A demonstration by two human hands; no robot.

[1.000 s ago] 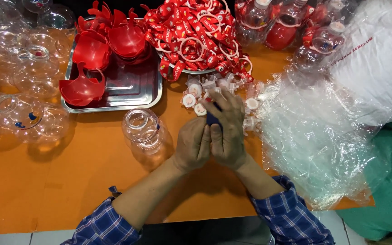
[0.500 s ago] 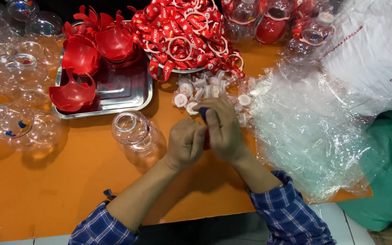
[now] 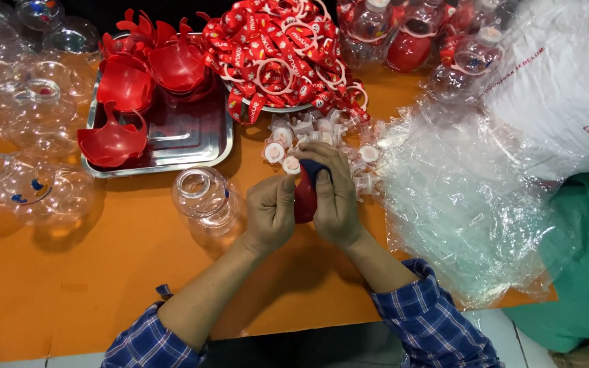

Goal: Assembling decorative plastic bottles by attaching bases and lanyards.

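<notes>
Two hands meet over the orange table, and between them you hold a small red piece with a dark blue part at its far end. Your left hand is curled around its left side, thumb pressed up toward a little white cap at the top; your right hand wraps the right side, fingers folded over the blue part. Both are closed firmly on it, which keeps it steady off the tabletop.

Just beyond your fingers lies a scatter of more white caps, close enough to pick from without stretching. Left of your left hand a clear plastic jar lies on its side, mouth facing you. Farther left and far is a metal tray holding red plastic cups (stacked loosely, some tipped over). A heap of red printed straps fills a bowl at the far middle. More clear jars crowd the left edge, and crumpled clear plastic bags spread out on your right.
</notes>
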